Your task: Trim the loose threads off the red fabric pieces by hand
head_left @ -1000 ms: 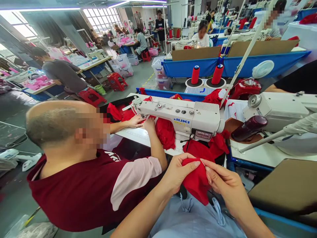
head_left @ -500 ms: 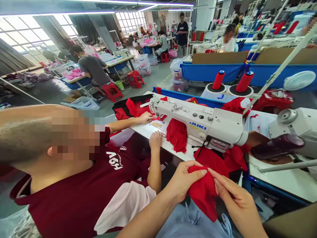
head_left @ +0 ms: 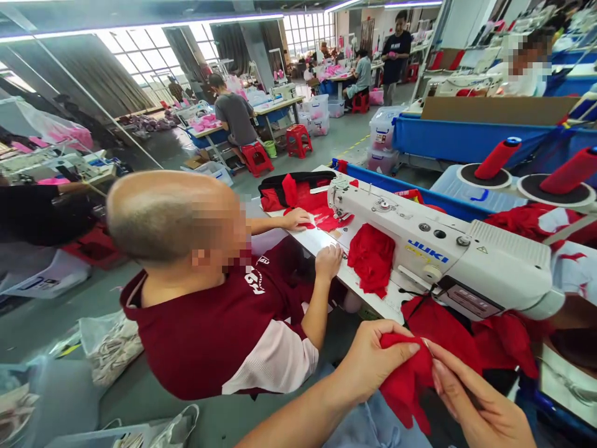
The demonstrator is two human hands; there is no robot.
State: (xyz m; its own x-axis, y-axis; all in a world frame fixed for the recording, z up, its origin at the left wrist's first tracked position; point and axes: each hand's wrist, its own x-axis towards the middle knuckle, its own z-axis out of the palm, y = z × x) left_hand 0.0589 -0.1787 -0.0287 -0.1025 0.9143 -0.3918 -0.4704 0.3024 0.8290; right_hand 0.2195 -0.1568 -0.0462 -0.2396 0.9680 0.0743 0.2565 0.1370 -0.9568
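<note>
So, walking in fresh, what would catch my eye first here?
Most likely the big white sewing machine, slanting across the right side, with blue JUKI lettering. Beside it, left of centre, is a co-worker in dark red. In the lower right foreground, the camera wearer's fingers hold bright red cloth.

White work table (head_left: pixel 321 236): carries 1 white JUKI sewing machine (head_left: pixel 410 242), needle end to the far left. Crumpled red bundle (head_left: pixel 372 260) rests on its near side. Red fabric (head_left: pixel 321 204) and black material (head_left: pixel 276 180) lie at the far left end. Red cloth (head_left: pixel 443 330) at near right; contact with tabletop unconfirmed.
</note>
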